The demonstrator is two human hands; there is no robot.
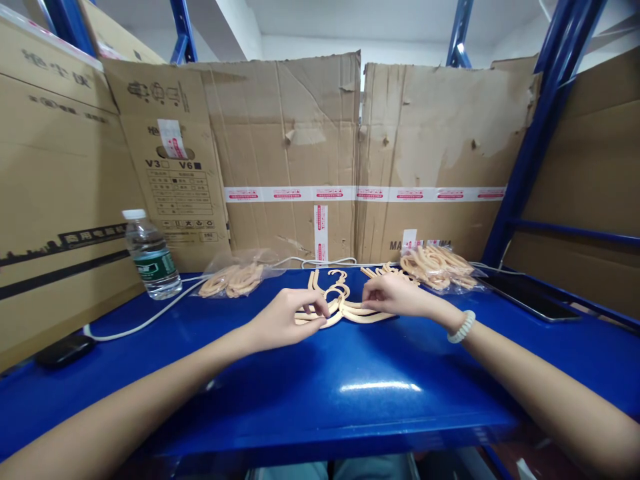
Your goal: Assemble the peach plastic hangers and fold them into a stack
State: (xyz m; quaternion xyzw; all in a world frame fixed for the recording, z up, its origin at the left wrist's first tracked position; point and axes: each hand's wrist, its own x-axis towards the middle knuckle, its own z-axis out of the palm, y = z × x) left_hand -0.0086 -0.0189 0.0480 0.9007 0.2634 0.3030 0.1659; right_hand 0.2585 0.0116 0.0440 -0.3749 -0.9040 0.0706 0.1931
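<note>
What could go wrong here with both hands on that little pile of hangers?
The hangers lie overlapped between the left hand and right hand, so they may snag or scatter if pulled apart. The white cable trails near the left forearm; a sweep might tug it or tip the water bottle.

We cannot read the small print on the carton label [183, 200]. Our left hand [283, 320] and right hand [395, 295] cover the ends of the hangers [345, 308], so we cannot count them. Both forearms are cut off below.

Blue shelf [350, 393], cardboard walls [290, 133]
</note>
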